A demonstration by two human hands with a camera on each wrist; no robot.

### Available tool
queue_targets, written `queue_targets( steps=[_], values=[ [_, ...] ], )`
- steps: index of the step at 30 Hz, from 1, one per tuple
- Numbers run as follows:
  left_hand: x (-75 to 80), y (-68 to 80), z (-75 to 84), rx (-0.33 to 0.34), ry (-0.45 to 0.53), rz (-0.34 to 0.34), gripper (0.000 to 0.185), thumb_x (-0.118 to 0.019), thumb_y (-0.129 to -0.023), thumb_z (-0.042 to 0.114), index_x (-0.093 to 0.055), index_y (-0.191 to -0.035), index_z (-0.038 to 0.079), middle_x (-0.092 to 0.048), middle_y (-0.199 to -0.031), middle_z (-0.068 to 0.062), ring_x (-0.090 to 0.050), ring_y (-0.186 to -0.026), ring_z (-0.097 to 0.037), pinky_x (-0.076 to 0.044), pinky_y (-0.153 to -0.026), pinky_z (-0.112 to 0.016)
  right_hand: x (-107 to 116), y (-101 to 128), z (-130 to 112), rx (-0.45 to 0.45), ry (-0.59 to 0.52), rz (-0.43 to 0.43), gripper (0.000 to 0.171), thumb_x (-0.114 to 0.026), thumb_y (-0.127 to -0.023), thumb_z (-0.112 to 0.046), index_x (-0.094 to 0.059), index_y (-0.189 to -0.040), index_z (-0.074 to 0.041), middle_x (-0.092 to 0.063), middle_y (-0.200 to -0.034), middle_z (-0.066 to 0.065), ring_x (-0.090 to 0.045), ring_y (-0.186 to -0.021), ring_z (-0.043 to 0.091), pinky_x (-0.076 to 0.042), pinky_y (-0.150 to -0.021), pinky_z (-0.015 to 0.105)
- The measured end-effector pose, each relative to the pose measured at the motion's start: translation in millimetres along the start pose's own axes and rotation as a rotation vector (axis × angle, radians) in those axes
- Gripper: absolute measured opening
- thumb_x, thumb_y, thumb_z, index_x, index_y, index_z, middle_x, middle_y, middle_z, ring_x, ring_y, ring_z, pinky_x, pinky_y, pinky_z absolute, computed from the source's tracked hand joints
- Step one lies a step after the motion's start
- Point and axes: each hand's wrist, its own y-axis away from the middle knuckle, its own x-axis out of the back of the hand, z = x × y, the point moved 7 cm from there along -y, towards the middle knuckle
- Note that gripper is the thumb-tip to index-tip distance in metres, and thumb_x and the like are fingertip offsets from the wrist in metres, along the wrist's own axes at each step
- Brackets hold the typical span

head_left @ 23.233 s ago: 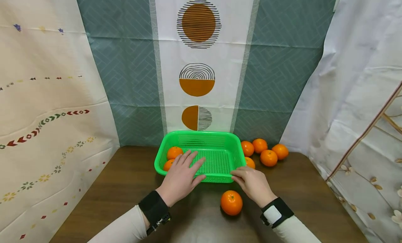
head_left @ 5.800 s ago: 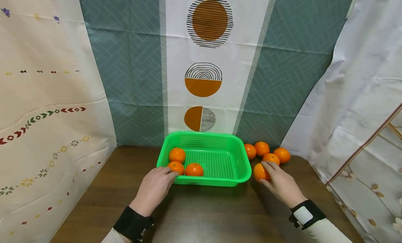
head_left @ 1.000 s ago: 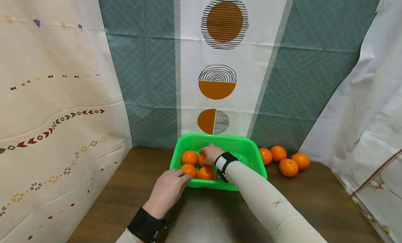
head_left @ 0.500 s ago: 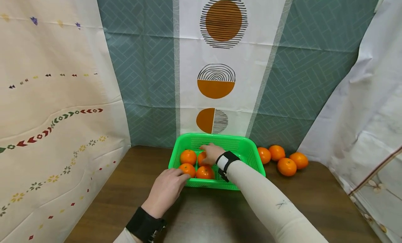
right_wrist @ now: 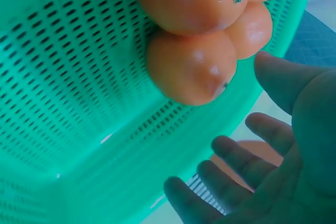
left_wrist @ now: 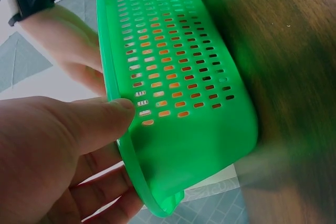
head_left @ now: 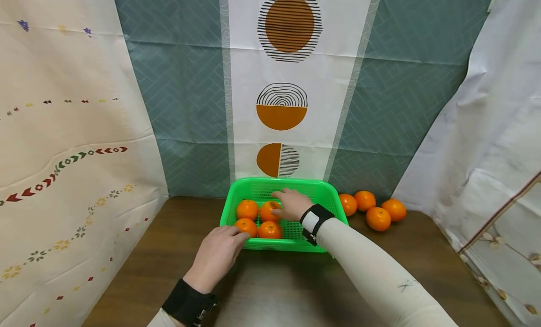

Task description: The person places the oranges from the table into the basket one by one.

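My left hand [head_left: 217,255] pinched the light, flexible basket [head_left: 323,195] rim at 7 o'clock while my open right hand [head_left: 291,204] hovered over smooth, firm oranges [head_left: 268,210].

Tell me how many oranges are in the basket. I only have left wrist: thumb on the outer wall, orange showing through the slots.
Observer: Four oranges are in the green basket, bunched in its left half.
Operator: Is the right hand holding one?
Observer: No. The right hand is over the basket with straight fingers. The right wrist view shows an empty palm beside the fruit.
Operator: Any outside the basket?
Observer: Four loose oranges sit on the table, just right of the basket by the backdrop.
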Motion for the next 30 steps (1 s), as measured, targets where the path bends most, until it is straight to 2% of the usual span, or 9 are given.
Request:
queue_targets(
  steps=[5,10,14,18,22,30],
  values=[
    [0.6,0.8,-1.5,0.0,0.005,0.01,0.023,-0.082,-0.086,0.013,-0.075,-0.107,0.02,-0.066,-0.097,0.005,-0.062,-0.087,-0.019,-0.053,-0.084,-0.039,13.0,21.5,7.3,0.026,0.025,0.064,0.061,-0.068,-0.097,-0.042,-0.05,-0.149,-0.015,-0.05,-0.148,0.013,-0.045,-0.137,0.033,-0.042,-0.109,0.047],
    [-2.3,1.3,-1.4,0.006,0.013,0.006,0.02,-0.081,-0.087,0.013,-0.074,-0.105,0.021,-0.066,-0.097,0.006,-0.062,-0.088,-0.019,-0.053,-0.084,-0.039,28.7,51.4,22.3,0.079,0.029,0.173,0.064,-0.069,-0.095,-0.044,-0.05,-0.149,-0.013,-0.051,-0.147,0.012,-0.046,-0.136,0.031,-0.044,-0.107,0.046],
    [-3.5,0.4,-0.7,0.007,0.002,0.001,0.022,-0.082,-0.086,0.013,-0.074,-0.105,0.021,-0.067,-0.097,0.006,-0.062,-0.089,-0.019,-0.053,-0.085,-0.04,39.2,83.5,44.4,0.107,0.024,0.274,0.065,-0.069,-0.095,-0.044,-0.051,-0.148,-0.012,-0.052,-0.146,0.011,-0.048,-0.135,0.03,-0.047,-0.103,0.047],
    [-2.3,-1.8,0.5,0.008,-0.001,-0.008,0.024,-0.083,-0.085,0.012,-0.075,-0.106,0.02,-0.067,-0.096,0.005,-0.062,-0.089,-0.019,-0.053,-0.086,-0.04,42.5,114.4,73.1,0.088,0.021,0.357,0.065,-0.069,-0.094,-0.047,-0.052,-0.147,-0.012,-0.053,-0.145,0.009,-0.049,-0.133,0.03,-0.049,-0.1,0.049],
    [-2.2,-2.8,2.6,0.01,0.005,-0.015,0.026,-0.084,-0.083,0.011,-0.075,-0.107,0.02,-0.067,-0.095,0.006,-0.062,-0.089,-0.019,-0.053,-0.085,-0.039,38.1,138.0,101.4,0.048,-0.004,0.388,0.066,-0.069,-0.095,-0.046,-0.051,-0.148,-0.012,-0.051,-0.147,0.011,-0.047,-0.135,0.032,-0.046,-0.103,0.052],
    [-1.7,0.3,3.1,0.022,0.002,-0.01,0.029,-0.086,-0.081,0.011,-0.075,-0.107,0.02,-0.067,-0.097,0.006,-0.062,-0.091,-0.019,-0.053,-0.086,-0.04,29.5,165.9,144.9,-0.028,-0.045,0.477,0.064,-0.073,-0.094,-0.039,-0.052,-0.147,-0.01,-0.051,-0.145,0.012,-0.049,-0.132,0.035,-0.048,-0.099,0.057]
  ],
)
